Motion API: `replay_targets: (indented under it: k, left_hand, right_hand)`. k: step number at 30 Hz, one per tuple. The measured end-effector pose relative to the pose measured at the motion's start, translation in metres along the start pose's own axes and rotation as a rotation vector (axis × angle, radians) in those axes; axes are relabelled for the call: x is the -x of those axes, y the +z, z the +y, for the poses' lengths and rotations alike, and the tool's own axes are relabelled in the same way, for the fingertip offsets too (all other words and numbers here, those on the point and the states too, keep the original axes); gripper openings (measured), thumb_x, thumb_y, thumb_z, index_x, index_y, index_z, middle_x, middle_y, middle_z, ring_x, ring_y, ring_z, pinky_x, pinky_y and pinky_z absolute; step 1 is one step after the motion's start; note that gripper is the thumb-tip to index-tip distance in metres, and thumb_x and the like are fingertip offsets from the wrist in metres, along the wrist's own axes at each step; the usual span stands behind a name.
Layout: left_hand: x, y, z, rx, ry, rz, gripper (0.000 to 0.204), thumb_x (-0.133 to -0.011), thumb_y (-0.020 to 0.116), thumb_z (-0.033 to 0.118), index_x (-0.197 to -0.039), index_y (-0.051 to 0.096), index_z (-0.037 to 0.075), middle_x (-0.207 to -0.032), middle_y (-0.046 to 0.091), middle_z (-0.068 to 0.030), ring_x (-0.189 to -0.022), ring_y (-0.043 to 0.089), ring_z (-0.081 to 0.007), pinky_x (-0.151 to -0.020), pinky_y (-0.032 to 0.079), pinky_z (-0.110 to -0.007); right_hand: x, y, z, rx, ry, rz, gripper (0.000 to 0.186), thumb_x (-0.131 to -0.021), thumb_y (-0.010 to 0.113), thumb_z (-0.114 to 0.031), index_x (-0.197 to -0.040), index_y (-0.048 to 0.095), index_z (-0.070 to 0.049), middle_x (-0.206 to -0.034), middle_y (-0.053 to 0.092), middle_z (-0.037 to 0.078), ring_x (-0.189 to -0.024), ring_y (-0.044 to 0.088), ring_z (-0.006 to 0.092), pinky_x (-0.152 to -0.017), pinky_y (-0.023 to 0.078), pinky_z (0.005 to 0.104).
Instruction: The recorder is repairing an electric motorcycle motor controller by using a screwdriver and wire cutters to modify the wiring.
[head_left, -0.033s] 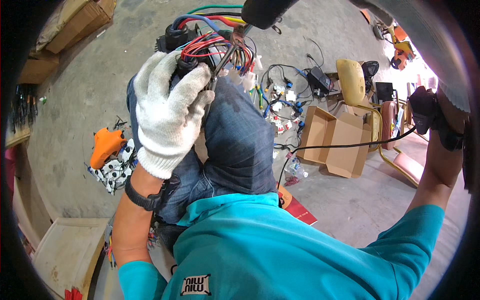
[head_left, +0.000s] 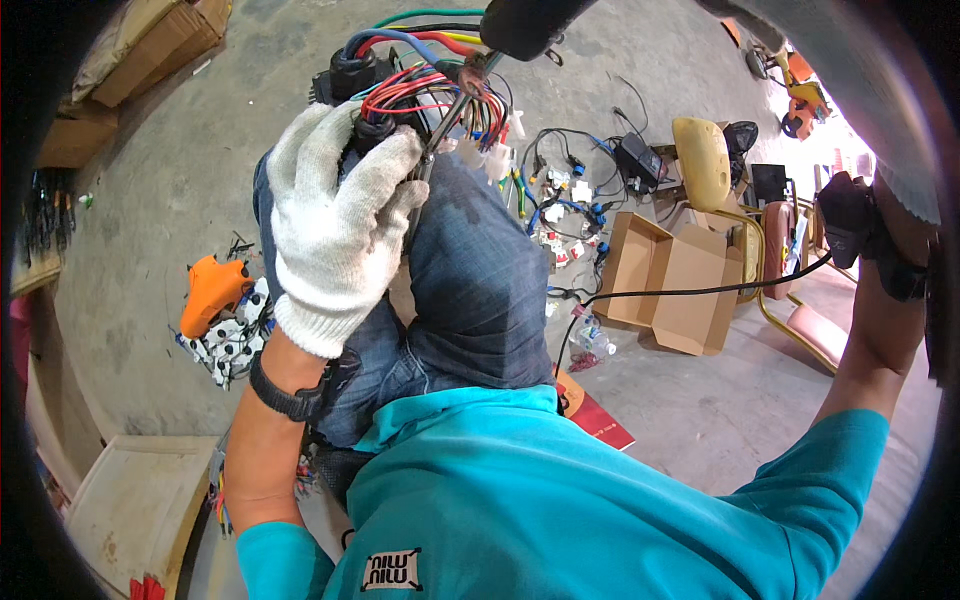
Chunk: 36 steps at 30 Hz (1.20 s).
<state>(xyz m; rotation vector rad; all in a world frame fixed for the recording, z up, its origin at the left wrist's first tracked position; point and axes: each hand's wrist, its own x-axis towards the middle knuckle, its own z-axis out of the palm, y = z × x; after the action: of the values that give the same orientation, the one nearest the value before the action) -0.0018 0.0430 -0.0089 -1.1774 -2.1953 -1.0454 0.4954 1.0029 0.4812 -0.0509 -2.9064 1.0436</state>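
Note:
My left hand (head_left: 345, 215), in a white knitted glove, is curled round a black wired unit (head_left: 400, 105) like a motor controller, held over my knees. Thin coloured wires (head_left: 430, 88) with white connectors spill from it, and thick cables (head_left: 400, 40) run past its top. A tool with a black handle (head_left: 525, 25) and a metal shaft (head_left: 452, 120), like a screwdriver, slants down by a cable lug (head_left: 470, 78) to my left fingertips. At the upper right is my gloved right hand (head_left: 830, 60), close and blurred. Its fingers are out of sight, so its hold on the handle cannot be seen.
Right of my knees lie connectors (head_left: 565, 215), a black adapter (head_left: 640, 160) and an open cardboard box (head_left: 675, 280). A black cable (head_left: 690, 293) runs to my right wrist. Chairs (head_left: 700, 160) stand beyond. To the left are an orange part (head_left: 212, 293) and cardboard boxes (head_left: 165, 60).
The black handle and my right hand have shifted very slightly. My left hand and the wired unit stay where they were.

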Motion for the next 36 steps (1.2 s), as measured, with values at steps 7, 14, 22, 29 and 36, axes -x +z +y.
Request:
replay_targets:
  k: [7, 14, 22, 29, 36]
  left_hand:
    - [-0.002, 0.017, 0.001, 0.04, 0.007, 0.031, 0.045, -0.074, 0.087, 0.014, -0.118, 0.076, 0.02, -0.128, 0.065, -0.0157, -0.121, 0.057, -0.0409, -0.102, 0.049, -0.048]
    - [-0.007, 0.015, 0.004, 0.031, 0.017, 0.012, 0.046, -0.074, 0.087, 0.015, -0.119, 0.076, 0.02, -0.128, 0.065, -0.0157, -0.121, 0.057, -0.0403, -0.102, 0.049, -0.048]
    - [-0.006, 0.007, 0.004, 0.021, 0.014, -0.038, 0.047, -0.076, 0.087, 0.013, -0.121, 0.074, 0.018, -0.129, 0.063, -0.0132, -0.122, 0.056, -0.0375, -0.103, 0.047, -0.047]
    - [-0.015, 0.008, 0.018, 0.053, 0.041, -0.1, 0.044, -0.077, 0.086, 0.015, -0.12, 0.075, 0.018, -0.128, 0.063, -0.0128, -0.121, 0.056, -0.0369, -0.103, 0.046, -0.046]
    - [0.002, 0.013, 0.0, 0.034, 0.007, 0.005, 0.046, -0.074, 0.087, 0.011, -0.118, 0.076, 0.021, -0.129, 0.063, -0.01, -0.121, 0.055, -0.0349, -0.101, 0.048, -0.044]
  right_hand:
    - [0.024, 0.002, -0.012, -0.032, 0.036, 0.021, 0.048, -0.082, 0.07, -0.016, -0.128, 0.064, -0.003, -0.116, 0.067, 0.017, -0.096, 0.069, 0.0251, -0.085, 0.057, 0.0375]
    - [0.033, -0.002, -0.021, -0.06, 0.032, 0.042, 0.048, -0.082, 0.07, -0.017, -0.128, 0.064, -0.003, -0.116, 0.068, 0.017, -0.096, 0.069, 0.0252, -0.085, 0.057, 0.0377]
    - [0.03, 0.001, -0.017, -0.105, 0.021, 0.054, 0.048, -0.083, 0.07, -0.019, -0.128, 0.064, -0.003, -0.116, 0.068, 0.018, -0.096, 0.069, 0.0253, -0.085, 0.057, 0.0379]
    - [0.096, 0.027, 0.001, -0.178, 0.054, 0.113, 0.048, -0.083, 0.07, -0.02, -0.127, 0.064, -0.003, -0.116, 0.068, 0.018, -0.095, 0.069, 0.0254, -0.085, 0.057, 0.0381]
    - [0.041, 0.014, -0.019, -0.178, -0.004, 0.1, 0.048, -0.083, 0.071, -0.021, -0.127, 0.064, -0.003, -0.116, 0.068, 0.018, -0.095, 0.069, 0.0254, -0.085, 0.057, 0.0383]
